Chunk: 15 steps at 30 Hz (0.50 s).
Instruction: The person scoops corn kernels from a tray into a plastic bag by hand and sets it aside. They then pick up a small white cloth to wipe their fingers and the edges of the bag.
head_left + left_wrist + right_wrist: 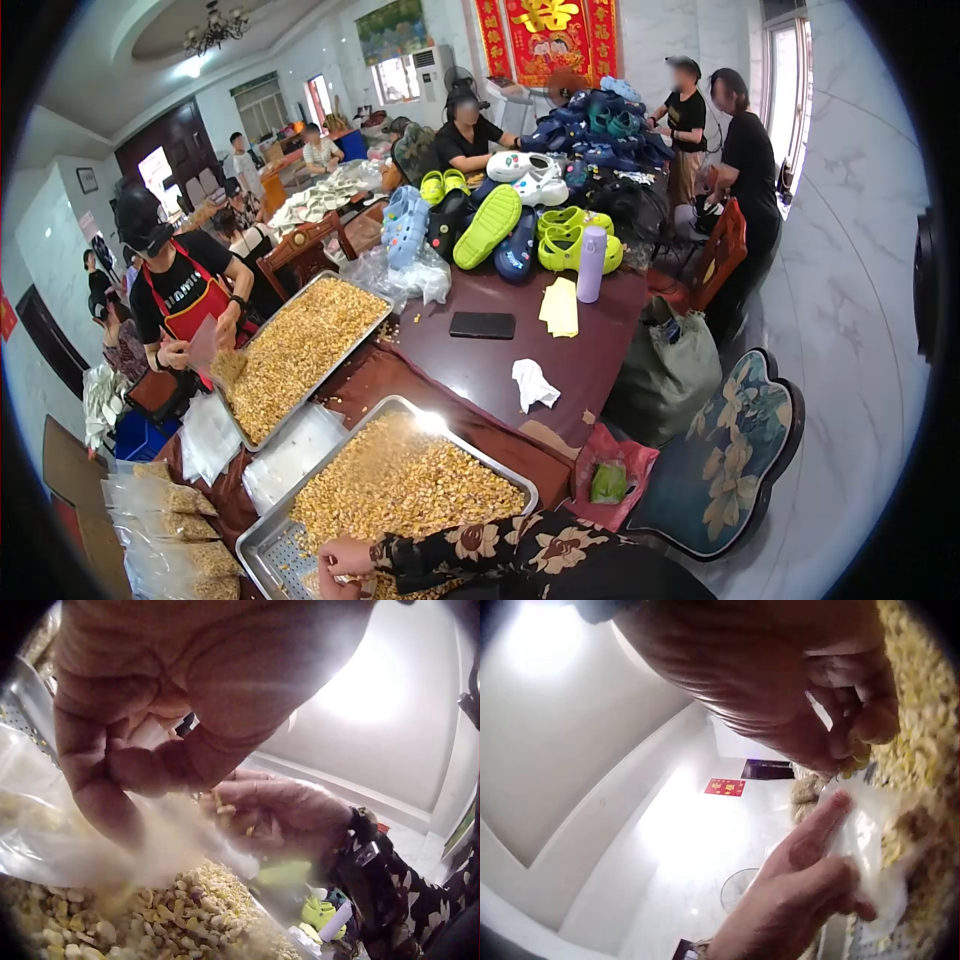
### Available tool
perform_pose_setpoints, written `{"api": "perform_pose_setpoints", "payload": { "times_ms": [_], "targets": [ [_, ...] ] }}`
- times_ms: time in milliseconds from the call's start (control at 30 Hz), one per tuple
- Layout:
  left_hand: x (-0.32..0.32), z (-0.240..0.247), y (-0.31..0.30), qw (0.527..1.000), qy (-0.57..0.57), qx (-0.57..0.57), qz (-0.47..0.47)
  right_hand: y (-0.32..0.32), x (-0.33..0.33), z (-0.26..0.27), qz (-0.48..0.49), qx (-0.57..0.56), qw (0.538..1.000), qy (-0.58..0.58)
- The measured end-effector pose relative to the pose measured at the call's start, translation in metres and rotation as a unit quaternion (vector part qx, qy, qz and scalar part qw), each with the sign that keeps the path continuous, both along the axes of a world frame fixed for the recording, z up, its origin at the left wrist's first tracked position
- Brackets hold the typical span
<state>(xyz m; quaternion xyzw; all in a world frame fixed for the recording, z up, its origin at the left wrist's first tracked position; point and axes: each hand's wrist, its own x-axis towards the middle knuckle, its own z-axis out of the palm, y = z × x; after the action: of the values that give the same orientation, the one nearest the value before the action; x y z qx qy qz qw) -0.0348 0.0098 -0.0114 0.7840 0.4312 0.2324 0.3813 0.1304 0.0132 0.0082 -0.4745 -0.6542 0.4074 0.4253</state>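
Note:
In front of me a metal tray with a perforated bottom (272,548) holds a heap of yellow and whitish corn kernels (400,480). My left hand (787,900) pinches the mouth of a clear plastic bag (866,859), which has some kernels inside. Close beside the bag's mouth is my right hand (281,817), its fingers curled around a few kernels (223,812). In the head view the right hand (347,556) shows low over the tray, and the left hand (338,588) is mostly cut off by the lower edge.
Filled bags (165,525) lie at the left, flat clear bags (295,455) between the trays. Across from me a person in a red apron (185,295) works at a second tray (390,305). Beyond are a phone (482,325), a purple bottle (591,265) and piled clogs (487,227).

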Motion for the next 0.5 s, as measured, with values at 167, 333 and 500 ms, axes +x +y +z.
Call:
{"api": "perform_pose_setpoints", "payload": {
  "times_ms": [167, 333, 500],
  "targets": [
    [0.003, 0.021, -0.005, 0.99, -0.012, -0.133, 0.045, 0.011, -0.013, -0.029, 0.068, 0.011, 0.997, -0.047],
    [0.012, 0.075, -0.014, 0.983, 0.073, -0.112, 0.126, -0.009, 0.009, 0.015, 0.117, 0.003, 0.99, -0.08],
    [-0.032, 0.107, -0.008, 0.98, -0.036, -0.083, 0.179, 0.001, 0.064, 0.004, 0.03, 0.047, 0.992, -0.114]
  ]
}}
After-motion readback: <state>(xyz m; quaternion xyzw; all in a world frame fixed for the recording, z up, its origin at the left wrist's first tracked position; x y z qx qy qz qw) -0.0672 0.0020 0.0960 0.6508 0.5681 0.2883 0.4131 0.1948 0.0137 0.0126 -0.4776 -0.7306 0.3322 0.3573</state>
